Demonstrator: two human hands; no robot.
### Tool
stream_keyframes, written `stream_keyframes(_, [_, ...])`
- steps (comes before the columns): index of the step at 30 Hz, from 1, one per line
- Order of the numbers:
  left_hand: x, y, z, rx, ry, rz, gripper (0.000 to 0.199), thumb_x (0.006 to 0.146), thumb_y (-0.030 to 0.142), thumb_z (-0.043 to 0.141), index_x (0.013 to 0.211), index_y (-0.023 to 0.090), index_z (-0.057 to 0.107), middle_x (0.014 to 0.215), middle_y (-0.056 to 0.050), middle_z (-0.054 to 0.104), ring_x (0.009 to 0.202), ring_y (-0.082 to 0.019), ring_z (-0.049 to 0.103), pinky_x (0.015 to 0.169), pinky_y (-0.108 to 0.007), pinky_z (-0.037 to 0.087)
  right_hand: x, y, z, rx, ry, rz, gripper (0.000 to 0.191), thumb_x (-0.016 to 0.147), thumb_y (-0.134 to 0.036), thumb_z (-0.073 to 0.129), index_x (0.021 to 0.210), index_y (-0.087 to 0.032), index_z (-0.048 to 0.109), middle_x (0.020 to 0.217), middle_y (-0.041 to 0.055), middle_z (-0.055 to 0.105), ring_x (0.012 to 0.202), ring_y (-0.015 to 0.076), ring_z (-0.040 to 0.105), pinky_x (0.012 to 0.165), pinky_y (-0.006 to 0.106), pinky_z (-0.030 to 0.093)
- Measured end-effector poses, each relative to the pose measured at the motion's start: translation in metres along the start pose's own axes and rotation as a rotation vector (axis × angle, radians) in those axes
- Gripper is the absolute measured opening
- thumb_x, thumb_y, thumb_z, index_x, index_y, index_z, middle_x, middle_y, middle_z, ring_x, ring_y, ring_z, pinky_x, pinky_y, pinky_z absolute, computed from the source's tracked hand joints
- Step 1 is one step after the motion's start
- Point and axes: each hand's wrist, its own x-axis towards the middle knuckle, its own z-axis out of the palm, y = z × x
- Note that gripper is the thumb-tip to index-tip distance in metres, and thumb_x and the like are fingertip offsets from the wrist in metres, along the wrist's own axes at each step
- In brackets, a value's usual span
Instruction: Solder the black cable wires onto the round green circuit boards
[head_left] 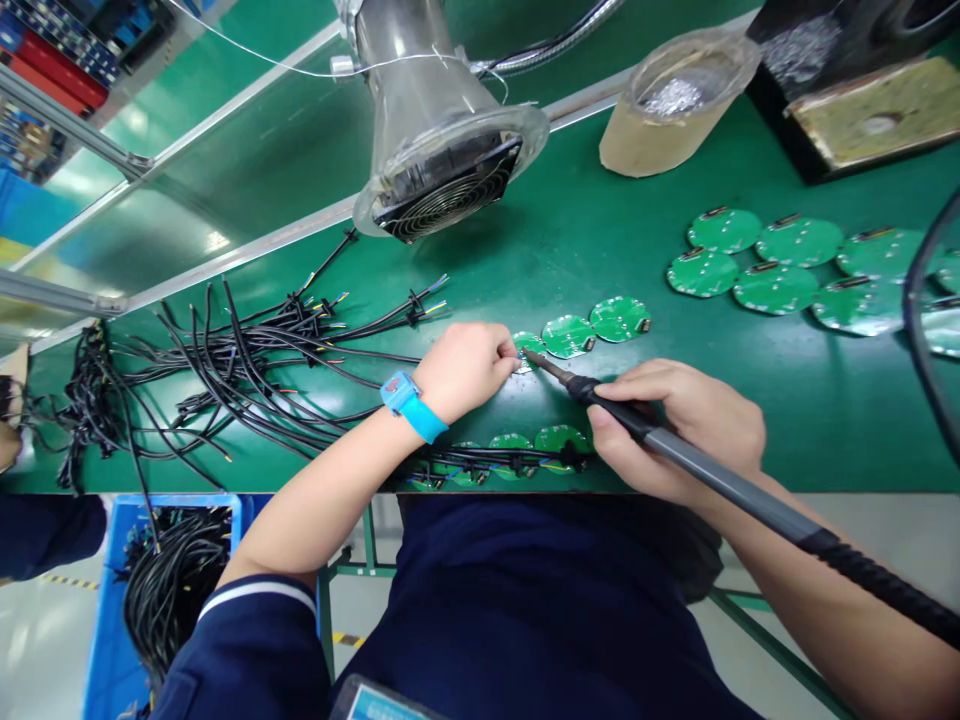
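Observation:
In my right hand (675,425) is a soldering iron (660,435), gripped like a pen, its tip on or just above a small round green circuit board (531,345). My left hand (469,370), with a blue wrist strap (414,407), is closed in a pinch at that board's left edge. What its fingertips hold is hidden; a black cable (386,356) runs toward this hand from the left. Two more circuit boards (568,336) continue the row to the right. Nearer the table edge, black cables (487,457) lie across several other boards (561,438).
Black cables (247,350) with bared coloured ends spread over the left. A fume extractor (450,150) hangs above the back. At right are rows of boards (776,290), a cardboard cup (652,140) and a sponge tray (877,120). A blue bin (101,620) holds cables; another person's sleeve (49,535) shows.

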Motion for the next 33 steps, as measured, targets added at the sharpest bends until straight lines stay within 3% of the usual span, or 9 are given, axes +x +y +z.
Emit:
stream_keyframes(11, [0.007, 0.0, -0.002, -0.009, -0.023, -0.053, 0.013, 0.075, 0.014, 0.063, 0.062, 0.014, 0.066, 0.06, -0.002, 0.065, 0.056, -0.013, 0.057, 0.057, -0.027, 0.04, 0.0, 0.001, -0.001, 0.001, -0.04, 0.01, 0.014, 0.073, -0.019, 0.061, 0.084, -0.023, 0.052, 0.068, -0.0006, 0.06, 0.058, 0.0142, 0.058, 0.051, 0.029, 0.046])
stream_keyframes(19, [0.013, 0.001, -0.005, -0.007, -0.05, -0.035, 0.021, 0.073, 0.008, 0.058, 0.053, 0.014, 0.063, 0.049, 0.0, 0.057, 0.05, -0.012, 0.052, 0.056, -0.027, 0.042, -0.007, 0.002, -0.004, 0.024, 0.053, 0.17, 0.009, 0.077, -0.026, 0.059, 0.084, -0.022, 0.054, 0.072, 0.0004, 0.061, 0.051, 0.011, 0.054, 0.042, 0.025, 0.041])
stream_keyframes(29, [0.011, 0.003, -0.003, 0.009, -0.039, -0.085, 0.018, 0.073, 0.01, 0.057, 0.057, 0.014, 0.065, 0.056, -0.003, 0.062, 0.054, -0.013, 0.054, 0.059, -0.028, 0.043, -0.001, 0.001, -0.003, 0.032, -0.026, 0.19, 0.007, 0.075, -0.024, 0.061, 0.079, -0.021, 0.056, 0.065, -0.0008, 0.06, 0.051, 0.0108, 0.056, 0.042, 0.023, 0.043])
stream_keyframes(33, [0.009, 0.002, -0.003, 0.008, -0.017, -0.078, 0.019, 0.073, 0.008, 0.055, 0.057, 0.014, 0.064, 0.058, -0.003, 0.062, 0.054, -0.013, 0.055, 0.059, -0.028, 0.043, -0.002, 0.002, -0.003, 0.104, 0.043, 0.248, 0.007, 0.074, -0.022, 0.063, 0.078, -0.019, 0.057, 0.063, 0.0002, 0.059, 0.048, 0.0097, 0.053, 0.041, 0.022, 0.041])
